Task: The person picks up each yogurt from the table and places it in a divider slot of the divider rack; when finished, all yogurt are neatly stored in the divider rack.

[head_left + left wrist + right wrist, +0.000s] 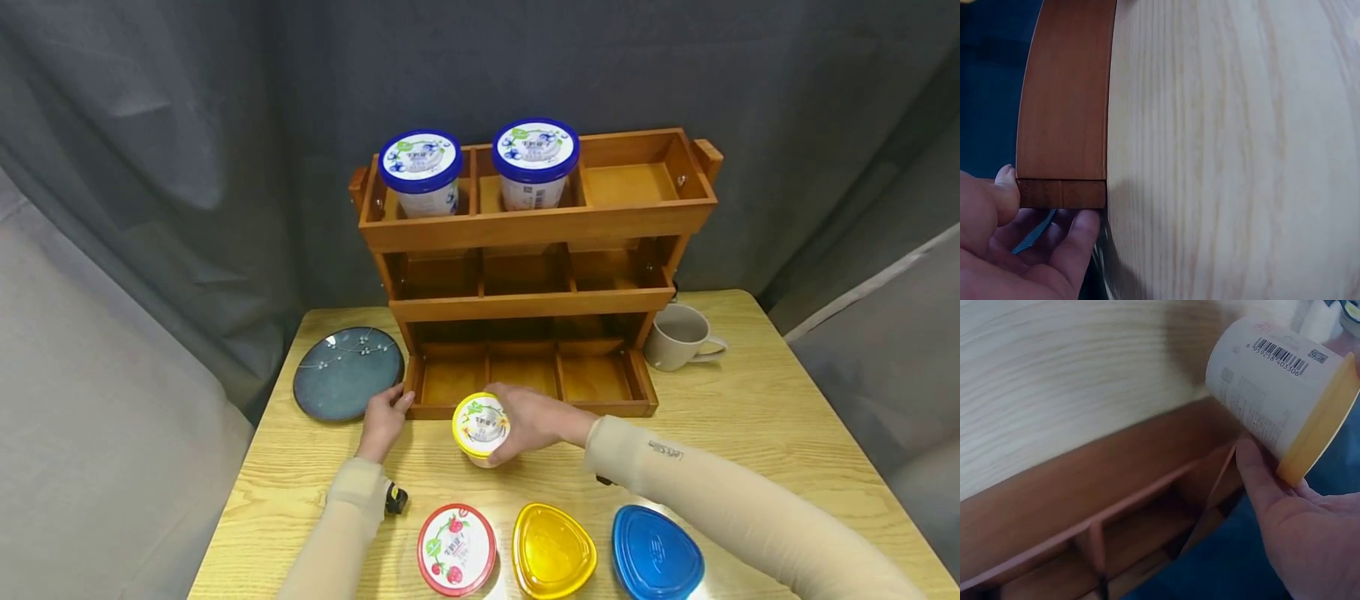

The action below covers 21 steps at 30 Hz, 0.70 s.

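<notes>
My right hand (528, 419) grips a white paper tub with a yellow lid (481, 423), thumb and fingers around its side near the lid. In the right wrist view, the barcode on the tub (1272, 378) shows, and the tub is close to the wooden rack's front board (1104, 469). With thumb and fingers, my left hand (382, 423) holds the front left corner of the three-tier wooden rack (532, 310). The left wrist view shows the thumb on one side of that corner (1063, 194) and a fingertip at its end.
Two blue-lidded tubs (422, 162) stand in the rack's top tier. A dark blue plate (348, 375) lies left of the rack, a beige mug (675, 337) right. Nearer are a red-lidded tub (457, 550), a yellow container (553, 552) and a blue one (657, 553).
</notes>
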### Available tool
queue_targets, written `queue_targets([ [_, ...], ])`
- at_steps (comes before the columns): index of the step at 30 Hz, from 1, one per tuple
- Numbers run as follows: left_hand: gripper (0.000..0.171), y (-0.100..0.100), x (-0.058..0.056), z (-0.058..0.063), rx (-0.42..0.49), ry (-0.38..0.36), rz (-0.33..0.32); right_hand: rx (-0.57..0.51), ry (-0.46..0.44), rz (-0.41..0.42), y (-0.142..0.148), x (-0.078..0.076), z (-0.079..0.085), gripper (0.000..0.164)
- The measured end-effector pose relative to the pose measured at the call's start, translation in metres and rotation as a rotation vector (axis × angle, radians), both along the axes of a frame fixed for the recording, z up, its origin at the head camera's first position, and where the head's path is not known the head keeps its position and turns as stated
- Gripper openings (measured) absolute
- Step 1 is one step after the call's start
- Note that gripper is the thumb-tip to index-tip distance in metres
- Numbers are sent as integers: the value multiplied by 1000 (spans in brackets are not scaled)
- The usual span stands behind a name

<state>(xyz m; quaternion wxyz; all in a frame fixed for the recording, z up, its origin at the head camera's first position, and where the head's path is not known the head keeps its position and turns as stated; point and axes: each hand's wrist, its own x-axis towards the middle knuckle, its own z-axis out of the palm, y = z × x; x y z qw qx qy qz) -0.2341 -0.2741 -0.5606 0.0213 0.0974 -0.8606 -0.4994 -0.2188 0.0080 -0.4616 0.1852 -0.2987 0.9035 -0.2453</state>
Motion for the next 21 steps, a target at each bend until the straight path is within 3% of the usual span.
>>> queue_targets([
  [10,45,0,1,3,14,-4,-4,-12,91,-37,67,2,29,111],
  [21,44,1,3,2,6,-7,-10,-8,209,-5,144,11,91,108],
])
